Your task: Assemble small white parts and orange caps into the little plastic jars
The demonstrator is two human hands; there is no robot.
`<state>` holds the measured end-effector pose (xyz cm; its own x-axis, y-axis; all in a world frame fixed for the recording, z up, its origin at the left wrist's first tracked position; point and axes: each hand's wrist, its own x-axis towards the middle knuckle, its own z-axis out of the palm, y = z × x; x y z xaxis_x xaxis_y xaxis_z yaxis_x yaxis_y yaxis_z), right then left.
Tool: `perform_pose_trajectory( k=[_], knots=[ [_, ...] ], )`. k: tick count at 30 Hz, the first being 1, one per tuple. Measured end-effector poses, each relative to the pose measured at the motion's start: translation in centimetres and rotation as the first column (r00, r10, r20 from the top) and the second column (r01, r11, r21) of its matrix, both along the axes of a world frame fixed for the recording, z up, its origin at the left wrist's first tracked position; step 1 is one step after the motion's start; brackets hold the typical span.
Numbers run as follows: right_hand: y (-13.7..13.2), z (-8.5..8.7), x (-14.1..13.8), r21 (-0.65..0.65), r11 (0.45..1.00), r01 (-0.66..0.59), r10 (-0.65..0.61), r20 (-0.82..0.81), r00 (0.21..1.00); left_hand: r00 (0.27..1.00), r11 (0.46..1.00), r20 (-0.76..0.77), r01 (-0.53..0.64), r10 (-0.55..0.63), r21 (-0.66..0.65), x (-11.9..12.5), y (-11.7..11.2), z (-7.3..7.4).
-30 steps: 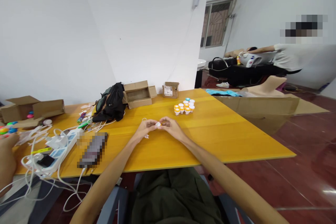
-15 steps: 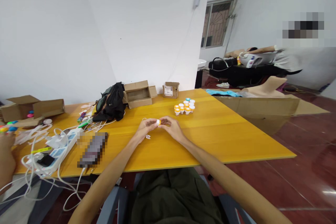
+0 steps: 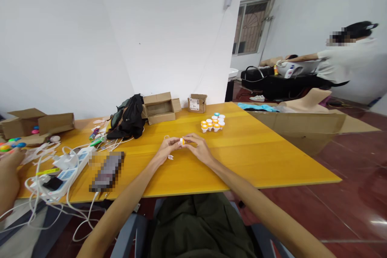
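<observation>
Above the table, a small round white-and-orange plastic piece (image 3: 182, 141) is pinched between my two hands. My left hand (image 3: 167, 148) has its fingers closed on the white side. Against the orange side press the fingertips of my right hand (image 3: 198, 147). Just below my left hand lies a small white openwork piece (image 3: 171, 157). A thin pale ring (image 3: 166, 137) shows partly behind that hand. Beyond my right hand stands a cluster of several similar white pieces with orange, white or blue-green tops (image 3: 213, 122).
Cardboard boxes (image 3: 159, 108) and a black bag (image 3: 128, 119) line the wall. A power strip (image 3: 68, 173), tangled white cables and a phone (image 3: 107, 172) lie left. Another person's hand (image 3: 10, 161) is near colourful balls. A large carton (image 3: 290, 129) flanks the table's right side.
The small piece has turned slightly between my fingers. My hands stay in nearly the same place. At far left the other person's hand has shifted a little.
</observation>
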<state>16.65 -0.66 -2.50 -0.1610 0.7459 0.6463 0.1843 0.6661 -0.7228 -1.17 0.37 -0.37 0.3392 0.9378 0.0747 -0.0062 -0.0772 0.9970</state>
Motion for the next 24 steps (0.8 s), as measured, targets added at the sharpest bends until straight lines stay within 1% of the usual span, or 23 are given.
perform_pose_trajectory(
  k=[6,11,17,20,24],
  knots=[
    [0.23,0.0,-0.06,-0.082,0.996,-0.031,0.024,-0.077,0.997,1.0,0.998,0.01,0.004,-0.004,0.061,0.03,-0.19,0.21],
    [0.61,-0.02,0.06,-0.223,0.971,-0.084,0.047,-0.168,0.985,1.0,0.991,-0.014,0.009,-0.007,0.132,0.09,-0.31,0.48],
    [0.92,-0.09,0.24,-0.372,0.915,-0.155,0.067,-0.238,0.969,0.999,0.97,-0.041,0.008,0.002,0.243,0.18,0.08,0.13],
    [0.92,-0.18,0.24,-0.438,0.872,-0.218,0.094,-0.288,0.953,0.999,0.952,-0.053,0.025,-0.009,0.305,0.18,0.26,-0.16],
    [0.85,-0.25,0.25,-0.499,0.806,-0.318,0.113,-0.398,0.91,0.996,0.928,-0.081,0.05,-0.021,0.368,0.14,0.34,-0.35]
  ],
)
